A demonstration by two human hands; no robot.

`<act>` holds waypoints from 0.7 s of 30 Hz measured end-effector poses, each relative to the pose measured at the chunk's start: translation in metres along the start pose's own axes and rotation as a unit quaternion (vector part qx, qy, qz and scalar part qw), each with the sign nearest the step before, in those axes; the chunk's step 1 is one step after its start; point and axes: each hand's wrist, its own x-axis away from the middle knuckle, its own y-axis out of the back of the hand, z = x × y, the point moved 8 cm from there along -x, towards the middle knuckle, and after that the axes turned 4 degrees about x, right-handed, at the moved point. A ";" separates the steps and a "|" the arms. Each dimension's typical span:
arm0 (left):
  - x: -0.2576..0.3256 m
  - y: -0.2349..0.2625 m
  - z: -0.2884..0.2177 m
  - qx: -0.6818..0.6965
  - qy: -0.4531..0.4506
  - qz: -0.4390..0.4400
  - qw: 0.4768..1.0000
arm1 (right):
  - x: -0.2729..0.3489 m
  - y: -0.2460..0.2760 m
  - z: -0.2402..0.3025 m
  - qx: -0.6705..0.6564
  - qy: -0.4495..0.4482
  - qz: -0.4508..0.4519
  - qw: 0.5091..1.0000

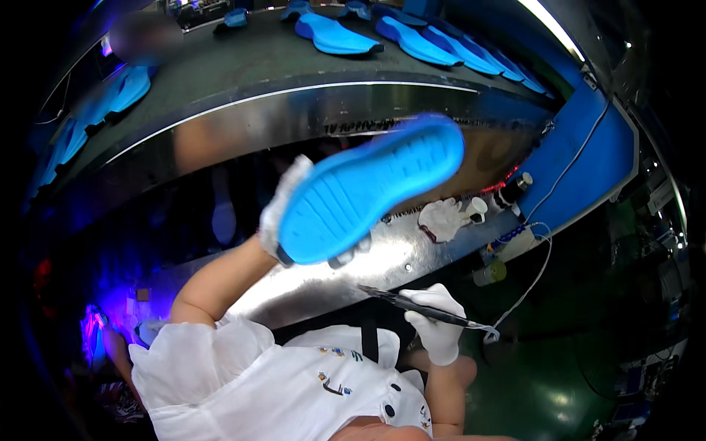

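In my left hand (288, 197), which wears a white glove, is a bright blue shoe sole (375, 184). The sole is raised and tilted, with its ribbed face showing, and it hides most of my fingers. My right hand (437, 323), also in a white glove, is lower and to the right, near my body. Its fingers are closed around a slim black pen-like tool (426, 309) whose tapered tip points left toward the metal ledge (323, 290). A thin pale cord (523, 295) meets the tool's rear end. Tool and sole are apart.
Several blue soles (338, 35) lie on a dark conveyor belt (243, 62) across the back. On the ledge are a crumpled white cloth or glove (441, 220), a white cup (476, 209) and a black bottle (515, 189). A blue panel (588, 140) stands at the right.
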 end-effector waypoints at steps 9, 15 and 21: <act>0.035 -0.065 -0.072 -0.212 -0.172 -0.122 0.954 | 0.010 -0.018 -0.020 -0.067 -0.072 -0.042 0.994; 0.099 -0.202 -0.165 -0.920 -0.242 -0.308 -0.002 | 0.016 -0.007 -0.032 -0.059 -0.115 -0.058 0.990; 0.263 -0.176 -0.375 -0.814 0.019 -0.550 -0.188 | 0.009 -0.030 -0.033 -0.065 -0.082 -0.047 0.993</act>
